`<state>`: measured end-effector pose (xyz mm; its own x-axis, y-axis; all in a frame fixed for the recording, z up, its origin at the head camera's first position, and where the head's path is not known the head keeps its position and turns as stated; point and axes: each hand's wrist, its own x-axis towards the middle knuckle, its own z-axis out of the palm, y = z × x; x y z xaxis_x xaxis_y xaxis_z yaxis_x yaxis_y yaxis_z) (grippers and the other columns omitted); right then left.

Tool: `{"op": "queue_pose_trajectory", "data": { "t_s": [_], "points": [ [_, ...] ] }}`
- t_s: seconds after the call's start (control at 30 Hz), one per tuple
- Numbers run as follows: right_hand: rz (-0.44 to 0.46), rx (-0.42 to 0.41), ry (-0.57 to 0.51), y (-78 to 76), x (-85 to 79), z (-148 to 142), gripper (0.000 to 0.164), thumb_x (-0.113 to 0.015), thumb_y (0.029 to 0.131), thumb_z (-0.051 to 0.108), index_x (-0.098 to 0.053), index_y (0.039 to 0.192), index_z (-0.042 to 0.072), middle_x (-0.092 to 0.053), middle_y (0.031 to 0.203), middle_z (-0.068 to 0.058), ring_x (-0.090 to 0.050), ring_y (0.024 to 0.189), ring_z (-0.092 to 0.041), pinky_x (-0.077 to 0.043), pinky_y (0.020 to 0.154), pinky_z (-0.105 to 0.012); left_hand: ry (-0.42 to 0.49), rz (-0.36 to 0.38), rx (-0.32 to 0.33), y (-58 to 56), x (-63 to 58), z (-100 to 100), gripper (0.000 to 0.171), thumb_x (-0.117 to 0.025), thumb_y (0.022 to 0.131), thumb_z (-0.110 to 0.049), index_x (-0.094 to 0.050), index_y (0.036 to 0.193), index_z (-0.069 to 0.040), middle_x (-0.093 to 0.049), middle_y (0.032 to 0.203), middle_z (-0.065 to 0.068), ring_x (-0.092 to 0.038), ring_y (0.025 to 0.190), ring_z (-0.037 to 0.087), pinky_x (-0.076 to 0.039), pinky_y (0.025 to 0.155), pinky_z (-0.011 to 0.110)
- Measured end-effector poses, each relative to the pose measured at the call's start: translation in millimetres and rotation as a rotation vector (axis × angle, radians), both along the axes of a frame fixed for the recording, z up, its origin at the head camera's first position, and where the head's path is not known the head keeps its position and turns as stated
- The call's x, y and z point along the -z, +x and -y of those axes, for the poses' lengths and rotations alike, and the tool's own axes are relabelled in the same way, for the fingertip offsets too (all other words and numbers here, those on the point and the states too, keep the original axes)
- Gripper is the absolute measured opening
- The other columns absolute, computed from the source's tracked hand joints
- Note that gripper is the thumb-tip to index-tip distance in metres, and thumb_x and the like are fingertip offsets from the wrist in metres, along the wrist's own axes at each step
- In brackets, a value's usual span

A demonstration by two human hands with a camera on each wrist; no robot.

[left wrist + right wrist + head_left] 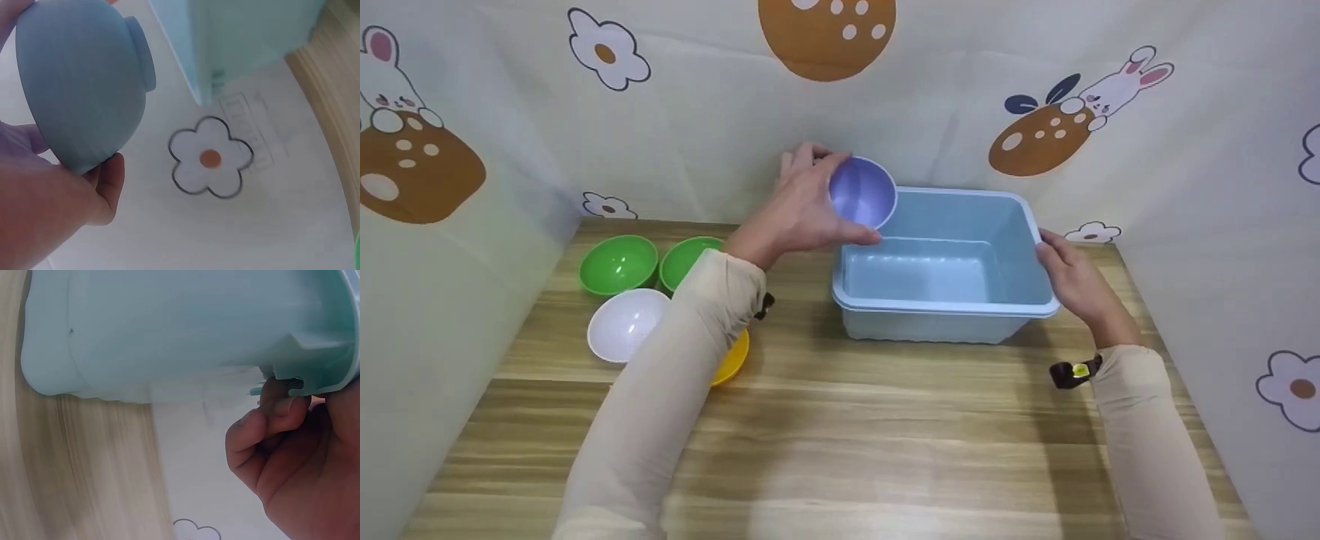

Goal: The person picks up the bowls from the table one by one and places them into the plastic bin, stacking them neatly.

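Observation:
A purple bowl (861, 193) is held by its rim in my left hand (810, 206), tilted with its inside toward the head camera, over the left back corner of a light blue plastic basin (945, 309). In the left wrist view the bowl (84, 84) shows its outer side and foot ring, with fingers and thumb of the left hand (62, 197) at its rim. My right hand (1076, 281) grips the basin's right rim. The right wrist view shows that hand's (298, 461) fingers curled beneath the rim of the basin (169, 326).
On the left of the wooden table (885, 435) stand two green bowls (619, 265), a white bowl (626, 326) and a yellow bowl (733, 360), partly hidden by my left sleeve. Patterned cloth walls (705, 112) close off the back and sides.

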<state>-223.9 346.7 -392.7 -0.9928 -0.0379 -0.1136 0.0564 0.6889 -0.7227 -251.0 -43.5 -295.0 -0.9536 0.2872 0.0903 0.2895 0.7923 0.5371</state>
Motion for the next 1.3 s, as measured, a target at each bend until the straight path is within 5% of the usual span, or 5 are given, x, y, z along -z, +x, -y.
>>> {"op": "queue_pose_trajectory", "data": {
  "t_s": [0.5,1.07,1.3],
  "points": [
    [0.017,0.040,-0.013,1.1,2.2,0,0.071,-0.024,0.097,0.060,-0.015,0.154,0.019,-0.028,0.155,-0.018,-0.031,0.140,-0.042,-0.023,0.112,-0.064,0.038,0.011,0.076,-3.8,-9.9,-38,0.114,-0.078,0.050,-0.071,-0.034,0.147,-0.030,-0.032,0.144,-0.006,-0.027,0.128,0.014,-0.046,0.096,0.036],
    [0.001,0.047,-0.007,-1.0,3.1,-1,0.072,-0.023,0.097,0.061,-0.018,0.153,0.017,-0.031,0.154,-0.019,-0.032,0.139,-0.042,-0.025,0.110,-0.065,-0.016,-0.010,0.158,-11.5,-17.8,-65,0.114,-0.074,0.051,-0.074,-0.035,0.147,-0.028,-0.034,0.141,-0.006,-0.029,0.128,0.013,-0.045,0.098,0.034],
    [-0.024,0.021,-0.036,-1.2,4.8,-3,0.067,-0.027,0.099,0.056,-0.019,0.152,0.016,-0.041,0.145,-0.024,-0.044,0.130,-0.042,-0.031,0.107,-0.063,-0.014,-0.030,0.199,-13.0,-13.5,-76,0.114,-0.073,0.051,-0.075,-0.035,0.148,-0.028,-0.034,0.141,-0.007,-0.028,0.128,0.012,-0.044,0.098,0.032]
  ]
}}
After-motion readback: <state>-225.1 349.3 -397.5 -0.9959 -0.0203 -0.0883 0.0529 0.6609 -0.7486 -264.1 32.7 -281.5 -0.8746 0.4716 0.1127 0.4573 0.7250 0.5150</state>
